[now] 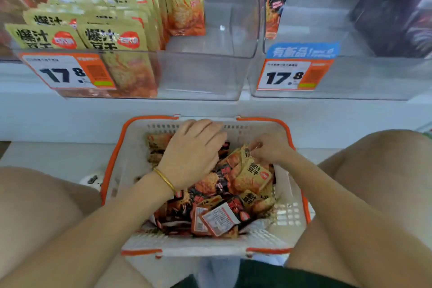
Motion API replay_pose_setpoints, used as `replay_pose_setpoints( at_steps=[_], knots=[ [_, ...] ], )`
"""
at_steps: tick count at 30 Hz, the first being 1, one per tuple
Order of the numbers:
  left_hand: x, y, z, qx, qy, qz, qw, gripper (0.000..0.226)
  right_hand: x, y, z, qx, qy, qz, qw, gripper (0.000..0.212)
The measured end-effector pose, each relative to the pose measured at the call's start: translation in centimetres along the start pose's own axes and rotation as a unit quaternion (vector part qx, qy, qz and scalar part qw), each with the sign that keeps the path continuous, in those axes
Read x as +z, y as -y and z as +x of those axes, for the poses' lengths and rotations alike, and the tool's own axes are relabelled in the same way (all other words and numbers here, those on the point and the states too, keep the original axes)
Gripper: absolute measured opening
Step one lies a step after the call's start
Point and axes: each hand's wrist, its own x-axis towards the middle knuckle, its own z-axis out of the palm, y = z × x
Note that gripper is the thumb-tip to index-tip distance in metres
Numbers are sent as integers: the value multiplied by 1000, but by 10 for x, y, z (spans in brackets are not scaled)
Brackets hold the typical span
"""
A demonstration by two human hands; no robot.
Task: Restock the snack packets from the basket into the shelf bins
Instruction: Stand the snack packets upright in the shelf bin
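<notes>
The basket (133, 166), in the lower middle of the frame, holds yellow and black packets (177, 215) mixed together. So a packet of the wrong kind could easily be taken and end in the wrong bin. The left bin (203, 72), at upper left, carries standing rows of yellow ones (105, 18), and the right bin (374, 77), at upper right, carries dark ones.

The right hand (268, 147) pinches only the top edge of one yellow packet (256, 174) that lies on the heap. With such a small hold, I think the packet may slip out or pull its neighbours up when it is lifted.

The left hand (194, 154) lies palm down on the heap at the far side of the basket with its fingers bent. Its fingertips are hidden, so I cannot tell if it grasps anything.
</notes>
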Motion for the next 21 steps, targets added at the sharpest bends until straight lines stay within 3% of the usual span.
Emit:
replay_pose_setpoints(
  at_steps=[3, 6, 9, 11, 14, 17, 20, 21],
  knots=[
    [18, -3, -12, 8, 69, -18, 997, 32, 26, -36, 23, 23, 7, -154, 988, 28],
    [26, 0, -20, -13, 117, -38, 992, 34, 50, -63, 28, 71, -10, -221, 973, 31],
    [31, 2, -20, -36, 144, -56, 987, 37, 61, -73, 29, 105, -5, -257, 961, 34],
    [33, 1, -20, -44, 156, -67, 985, 37, 64, -76, 30, 100, -22, -288, 952, 23],
    [36, -3, -20, -39, 165, -80, 982, 37, 66, -74, 32, 120, 27, -221, 968, 17],
    [37, -3, -20, -55, 171, -114, 977, 40, 59, -58, 29, 69, 53, -198, 976, 12],
    [34, -1, -18, -118, 173, -183, 961, 40, 37, -26, 23, -32, 25, -184, 982, 25],
    [33, 0, -17, -151, 178, -215, 948, 40, 27, -13, 19, -72, 11, -174, 982, 21]
  ],
)
